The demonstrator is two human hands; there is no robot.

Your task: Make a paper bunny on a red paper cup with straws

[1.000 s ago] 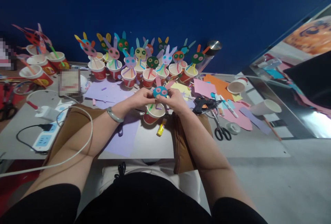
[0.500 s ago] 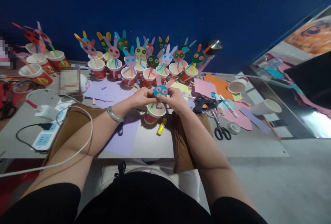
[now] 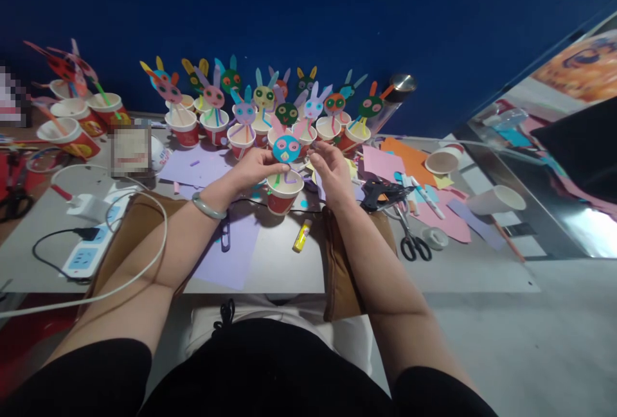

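Observation:
A blue paper rabbit face [image 3: 286, 148] with pink ears and pink eyes stands over a red and white paper cup [image 3: 284, 195]. My left hand [image 3: 260, 168] pinches the lower edge of the face at its left side. Just right of the face, my right hand [image 3: 332, 169] is raised with its fingers apart; nothing clear shows in it. A green strip and a purple strip rise from the cup beneath the face. Between my forearms a yellow glue stick [image 3: 302, 236] lies on the table.
Several cups with paper rabbits [image 3: 242, 137] stand behind. Scissors [image 3: 414, 240], a black glue gun [image 3: 376, 193], markers and coloured paper lie to the right. A power strip [image 3: 87, 253] and white cable are at the left; a metal bottle [image 3: 398, 99] stands at the back.
My right hand has come off the blue face and opened to the right. The face and cup have shifted slightly up and left, with my left hand still on the face.

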